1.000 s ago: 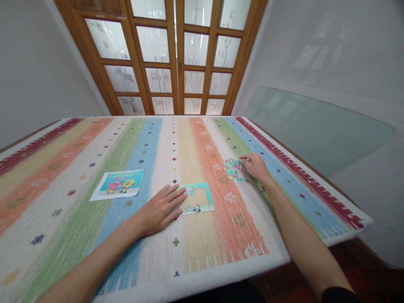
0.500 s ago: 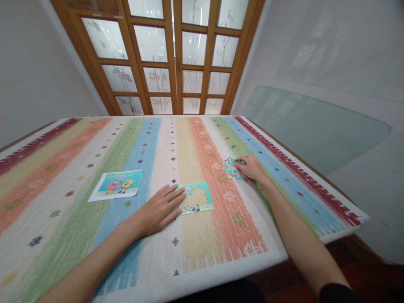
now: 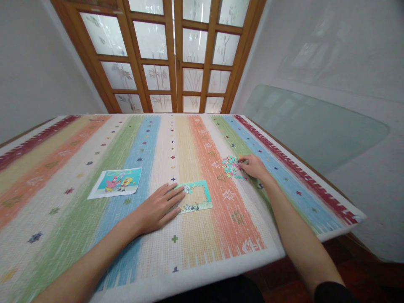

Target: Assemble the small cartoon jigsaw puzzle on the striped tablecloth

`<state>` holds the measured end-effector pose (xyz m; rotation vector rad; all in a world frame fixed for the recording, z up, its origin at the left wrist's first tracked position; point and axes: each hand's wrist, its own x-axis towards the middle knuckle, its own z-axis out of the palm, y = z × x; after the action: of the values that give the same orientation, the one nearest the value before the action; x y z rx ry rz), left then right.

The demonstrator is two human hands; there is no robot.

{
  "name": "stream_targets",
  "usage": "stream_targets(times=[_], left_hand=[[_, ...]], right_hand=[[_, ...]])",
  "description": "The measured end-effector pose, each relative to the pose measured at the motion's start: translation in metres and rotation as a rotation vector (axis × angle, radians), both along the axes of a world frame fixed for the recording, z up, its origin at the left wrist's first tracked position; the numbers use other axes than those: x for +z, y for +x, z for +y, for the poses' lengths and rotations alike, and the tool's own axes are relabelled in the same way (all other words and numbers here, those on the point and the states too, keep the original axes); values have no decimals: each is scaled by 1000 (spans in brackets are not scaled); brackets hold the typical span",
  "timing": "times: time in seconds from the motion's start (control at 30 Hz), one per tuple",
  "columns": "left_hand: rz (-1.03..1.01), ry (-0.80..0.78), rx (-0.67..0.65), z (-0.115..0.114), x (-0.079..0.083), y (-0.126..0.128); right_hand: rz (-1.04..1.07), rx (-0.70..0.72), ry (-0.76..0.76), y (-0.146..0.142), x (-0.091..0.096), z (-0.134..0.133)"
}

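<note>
A partly built jigsaw puzzle [image 3: 198, 196], a teal frame with an empty middle, lies near the middle of the table. My left hand [image 3: 159, 208] lies flat on the cloth with fingers stretched out, its fingertips touching the puzzle's left edge. A small heap of loose puzzle pieces [image 3: 230, 166] sits to the right on the orange and green stripes. My right hand [image 3: 254, 166] rests at the heap's right side, fingers curled and pinching among the pieces; what it holds is too small to make out.
A cartoon reference picture [image 3: 116, 182] lies at the left on the striped tablecloth [image 3: 78, 176]. Wooden glass-paned doors [image 3: 176, 54] stand behind the table. A glass sheet [image 3: 309, 126] leans on the right wall. The table's near edge [image 3: 189, 280] runs below my arms.
My right hand has drawn slightly left into the heap of pieces and its fingers have curled. The left hand stays on the puzzle's edge. The view shifted a little.
</note>
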<state>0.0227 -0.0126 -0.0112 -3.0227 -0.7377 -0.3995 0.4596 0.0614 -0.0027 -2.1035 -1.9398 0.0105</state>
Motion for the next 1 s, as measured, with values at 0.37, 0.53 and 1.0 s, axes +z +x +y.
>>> stream_targets(times=[0.37,0.53,1.0], left_hand=[[-26,-13,-27,-1,5,0],[-64,20,-39,0,4,2],[-456,244,-92,-2,15,4]], right_hand=[[-10,10,4,2,-3,0],[-4,28,41,-2,2,1],[-75,110,51,-10,1,2]])
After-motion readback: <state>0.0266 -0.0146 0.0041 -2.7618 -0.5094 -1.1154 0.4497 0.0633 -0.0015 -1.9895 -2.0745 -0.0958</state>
